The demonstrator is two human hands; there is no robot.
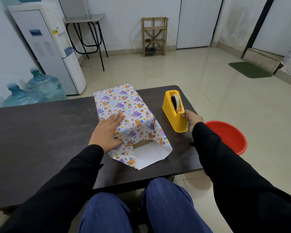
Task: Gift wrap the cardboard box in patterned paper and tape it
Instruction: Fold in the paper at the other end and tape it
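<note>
The box is covered in white paper with an animal pattern (129,106) and lies lengthwise on the dark table (40,132); the cardboard itself is hidden. Loose paper flaps with white undersides (148,153) spread out at the near end. My left hand (107,132) rests flat on the near left part of the wrapped top, fingers straight. A yellow tape dispenser (174,113) with a roll of tape stands right of the box. My right hand (191,119) pinches the tape end at the dispenser's cutter.
A red basin (228,137) sits on the floor by the table's right edge. Water jugs (32,91) and a white water dispenser (49,47) stand at the back left. My knees are under the table's near edge.
</note>
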